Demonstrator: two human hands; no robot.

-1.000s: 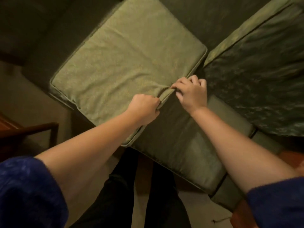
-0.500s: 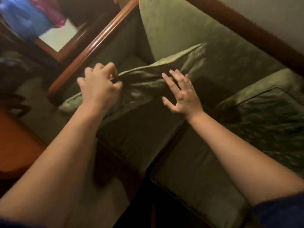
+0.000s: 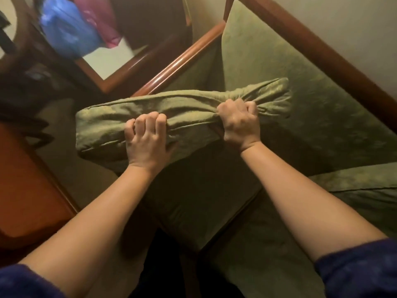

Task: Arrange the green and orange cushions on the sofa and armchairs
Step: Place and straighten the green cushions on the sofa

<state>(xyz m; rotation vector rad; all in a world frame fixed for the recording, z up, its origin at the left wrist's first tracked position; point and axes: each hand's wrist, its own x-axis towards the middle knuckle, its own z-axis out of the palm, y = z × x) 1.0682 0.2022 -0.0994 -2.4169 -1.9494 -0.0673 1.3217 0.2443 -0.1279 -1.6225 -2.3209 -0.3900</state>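
A green cushion (image 3: 189,108) is held edge-on above the sofa's left seat (image 3: 202,201), its fabric bunched. My left hand (image 3: 148,140) grips its near edge left of centre, fingers curled into the cloth. My right hand (image 3: 238,123) is clenched on the same edge further right, wrinkling the fabric. Behind the cushion rises the green sofa backrest (image 3: 300,82). A second green cushion (image 3: 365,190) lies on the seat at the right. No orange cushion is in view.
A polished wooden armrest (image 3: 180,61) runs diagonally behind the cushion. A reddish wooden table (image 3: 23,190) stands at the left. Blue and pink bags (image 3: 73,33) sit beyond a wooden frame at the upper left. My dark trousers show at the bottom.
The cushion lay flat a second ago; I lifted it on edge. My right hand, open half a second ago, has closed on the cushion, and my left hand has shifted along the near edge.
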